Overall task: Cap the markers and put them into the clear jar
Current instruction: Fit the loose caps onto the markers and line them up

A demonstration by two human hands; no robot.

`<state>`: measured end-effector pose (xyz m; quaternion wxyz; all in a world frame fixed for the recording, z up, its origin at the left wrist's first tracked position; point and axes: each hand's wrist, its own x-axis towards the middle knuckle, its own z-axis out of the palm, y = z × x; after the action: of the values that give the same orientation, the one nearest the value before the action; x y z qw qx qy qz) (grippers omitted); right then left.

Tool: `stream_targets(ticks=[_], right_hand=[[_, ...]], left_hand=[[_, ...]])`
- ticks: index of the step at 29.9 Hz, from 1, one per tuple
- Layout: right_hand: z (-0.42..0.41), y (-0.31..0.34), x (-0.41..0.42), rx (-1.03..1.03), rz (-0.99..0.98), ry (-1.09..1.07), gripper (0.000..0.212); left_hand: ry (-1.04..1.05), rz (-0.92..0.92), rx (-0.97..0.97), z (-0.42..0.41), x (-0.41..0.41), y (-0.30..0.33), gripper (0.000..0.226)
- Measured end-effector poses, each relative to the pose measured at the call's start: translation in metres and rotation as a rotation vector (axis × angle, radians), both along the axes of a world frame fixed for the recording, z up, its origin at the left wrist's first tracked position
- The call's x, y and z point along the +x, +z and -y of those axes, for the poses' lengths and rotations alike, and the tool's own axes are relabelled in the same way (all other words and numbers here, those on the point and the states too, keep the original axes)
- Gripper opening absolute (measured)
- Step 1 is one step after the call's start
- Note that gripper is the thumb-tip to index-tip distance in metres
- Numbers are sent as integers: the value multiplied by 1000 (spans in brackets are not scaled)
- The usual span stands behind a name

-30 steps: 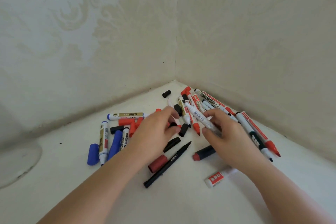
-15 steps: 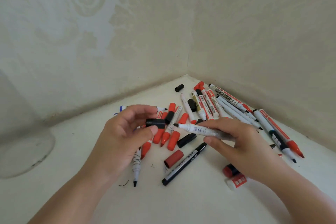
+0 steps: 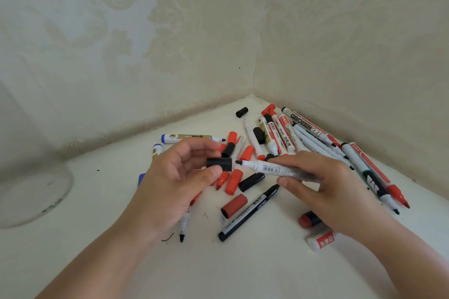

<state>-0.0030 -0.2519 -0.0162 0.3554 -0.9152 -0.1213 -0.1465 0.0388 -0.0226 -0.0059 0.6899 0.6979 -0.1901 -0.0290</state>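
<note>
At the left edge of the tabletop [image 3: 243, 269] we see only the blurred, rounded base of the clear jar [image 3: 31, 196]; its upper part fades into the wall and we cannot trace its rim. Just right of it, toward the back wall, a blue-ended marker [image 3: 192, 138] lies uncapped. A second blue-ended one and a blue cap are mostly hidden behind our left hand [image 3: 175, 184].

That hand pinches a black cap [image 3: 219, 164] between thumb and curled fingers, its open end facing right. Below the wrist a thin marker's black tip [image 3: 181, 238] pokes out; the rest of its body is covered by the hand.

The cap's mouth sits just beside, not yet touching, the dark tip of the white marker [image 3: 264, 168], which our right hand [image 3: 325, 187] grips with fingers and thumb wrapped round its rear half, hiding that end.

Between and beneath the hands lie loose red caps, a dark red cap [image 3: 234, 205], a black cap and a black pen [image 3: 247, 213].

Further right, in the back corner, a pile of whiteboard markers [image 3: 308, 132] overlaps, so we cannot count them. A red-and-white marker [image 3: 322, 241] near the right wrist is partly hidden.
</note>
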Motion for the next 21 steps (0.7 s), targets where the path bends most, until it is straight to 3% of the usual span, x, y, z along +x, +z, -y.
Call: stream_targets(ticks=[7, 11, 16, 21], right_hand=[[-2, 4, -3, 18, -29, 0, 32], [-5, 6, -4, 33, -60, 26, 31], [-4, 4, -4, 66, -102, 16, 32], [-3, 3, -4, 60, -122, -9, 19]], left_hand=[[135, 294, 406, -1, -4, 3, 25], [105, 282, 340, 3, -6, 2, 22], [169, 324, 511, 2, -6, 0, 26], [148, 258, 434, 2, -6, 1, 27]])
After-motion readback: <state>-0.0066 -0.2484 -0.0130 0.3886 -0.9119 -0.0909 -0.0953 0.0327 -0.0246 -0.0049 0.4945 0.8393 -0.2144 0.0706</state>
